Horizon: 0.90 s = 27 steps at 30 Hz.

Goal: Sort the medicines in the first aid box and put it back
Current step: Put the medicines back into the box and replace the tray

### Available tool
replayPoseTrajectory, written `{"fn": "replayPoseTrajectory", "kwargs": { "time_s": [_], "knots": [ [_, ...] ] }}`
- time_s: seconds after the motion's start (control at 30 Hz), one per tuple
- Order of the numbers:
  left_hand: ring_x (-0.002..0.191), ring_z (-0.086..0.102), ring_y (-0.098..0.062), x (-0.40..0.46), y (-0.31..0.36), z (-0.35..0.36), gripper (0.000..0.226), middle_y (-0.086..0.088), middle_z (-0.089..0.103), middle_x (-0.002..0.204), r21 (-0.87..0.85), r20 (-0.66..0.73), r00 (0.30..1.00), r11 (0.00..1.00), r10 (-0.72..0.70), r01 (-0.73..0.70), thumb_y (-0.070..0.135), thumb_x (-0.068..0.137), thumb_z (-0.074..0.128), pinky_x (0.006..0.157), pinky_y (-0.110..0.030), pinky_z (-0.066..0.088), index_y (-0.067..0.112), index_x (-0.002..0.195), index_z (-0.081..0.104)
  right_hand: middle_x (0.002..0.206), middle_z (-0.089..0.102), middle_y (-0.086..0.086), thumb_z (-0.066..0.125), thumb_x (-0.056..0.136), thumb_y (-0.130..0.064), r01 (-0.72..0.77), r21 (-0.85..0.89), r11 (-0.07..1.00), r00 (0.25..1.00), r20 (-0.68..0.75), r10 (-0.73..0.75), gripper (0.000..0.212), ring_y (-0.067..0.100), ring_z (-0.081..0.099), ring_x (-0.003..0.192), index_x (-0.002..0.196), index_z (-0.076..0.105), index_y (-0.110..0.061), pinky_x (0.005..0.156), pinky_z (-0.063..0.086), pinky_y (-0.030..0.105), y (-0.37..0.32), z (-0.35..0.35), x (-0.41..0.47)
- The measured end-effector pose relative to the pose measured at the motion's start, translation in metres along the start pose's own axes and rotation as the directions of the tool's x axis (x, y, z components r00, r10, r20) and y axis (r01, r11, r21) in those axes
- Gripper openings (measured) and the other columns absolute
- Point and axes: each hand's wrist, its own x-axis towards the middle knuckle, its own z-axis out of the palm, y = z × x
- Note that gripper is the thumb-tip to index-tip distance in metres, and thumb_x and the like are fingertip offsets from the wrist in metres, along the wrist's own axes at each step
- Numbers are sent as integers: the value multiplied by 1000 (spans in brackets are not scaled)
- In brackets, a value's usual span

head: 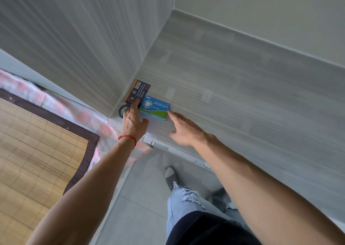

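Head view, looking steeply down into a room corner: a grey wood-grain shelf (242, 80) runs along a pale wall (280, 11) on the right and meets a ribbed grey panel (74, 29) on the left. Three medicine items lie on the shelf in the corner by the panel. A dark box (139, 90) with an orange edge lies nearest the panel; a blue box (155, 108) with a green band, printed "LORATADINE TABLETS", lies just beside it, toward the shelf's front; a round tin (123, 111) shows partly behind the left hand. The left hand (133, 122), a red cord (127, 138) at its wrist, reaches with its forefinger straight, the tip at the seam between the dark box and the blue box, gripping nothing. The right hand (184, 130) rests above the shelf with its forefinger extended, the tip touching the near right corner of the blue box; it too grips nothing. White foam guards (149, 138) line the shelf's front edge. Left of the shelf lies a bed with a pink checked sheet (89, 117) and a bamboo mat (37, 151) bordered in dark cloth. Below, grey floor tiles (138, 216), frayed light jeans (179, 201) and grey slippers (170, 177) appear
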Motion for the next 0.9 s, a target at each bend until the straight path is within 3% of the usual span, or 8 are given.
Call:
{"fn": "replayPoseTrajectory", "kwargs": {
  "time_s": [0.17,0.27,0.37,0.47,0.57,0.67,0.77,0.9],
  "knots": [
    [126,42,-42,-13,8,6,78,-22,48,138,-16,-71,997,1000,23,-24,-8,70,60,112,-45,30,-1,144,37,168,29,3,52,99,-16,10,57,998,997,-73,-6,75,23,35,150,165,19,-21,117,30,29,15,-5,-26],
    [119,45,-46,-33,30,18,71,-28,50,130,54,-172,967,982,190,-183,-8,64,62,108,-49,33,-6,134,48,167,34,5,52,99,-14,0,96,995,988,-154,14,68,22,34,151,163,28,-18,119,26,26,29,-10,-45],
    [116,51,-42,-57,66,30,61,-23,56,122,11,-166,936,949,312,-314,-6,65,62,104,-49,39,-5,126,55,163,41,7,56,100,-15,-2,151,989,971,-235,38,63,23,39,149,160,35,-15,119,28,28,45,-16,-67],
    [117,52,-34,-85,102,39,55,-14,60,123,-42,-68,925,925,374,-377,5,72,66,104,-35,37,3,127,57,163,42,5,58,101,-17,16,188,982,955,-292,40,62,24,44,147,160,36,-16,119,33,30,66,-22,-97],
    [126,47,-24,-116,138,51,62,-7,54,136,-99,147,909,920,390,-379,23,80,74,103,-24,31,15,137,52,164,40,1,60,101,-19,56,204,977,923,-383,27,63,20,41,149,160,36,-17,118,27,21,98,-24,-140],
    [131,46,-23,-154,175,73,60,-4,52,141,-106,231,858,889,458,-446,29,84,73,104,-23,31,19,139,52,163,40,-1,61,101,-22,71,264,962,882,-468,63,63,17,40,148,159,37,-20,114,26,17,140,-23,-193],
    [130,47,-18,-199,219,108,56,1,53,140,-107,277,824,868,495,-485,34,85,70,101,-23,33,25,137,53,161,42,-1,60,100,-29,43,388,920,829,-528,184,61,16,42,146,157,38,-23,115,33,25,192,-17,-258],
    [123,52,-14,-266,287,168,50,5,56,132,-177,331,770,838,545,-517,34,85,67,100,-30,45,31,133,55,154,50,-2,59,99,-29,5,488,873,747,-582,321,54,15,49,140,151,45,-26,107,38,24,266,-6,-348]
  ]
}}
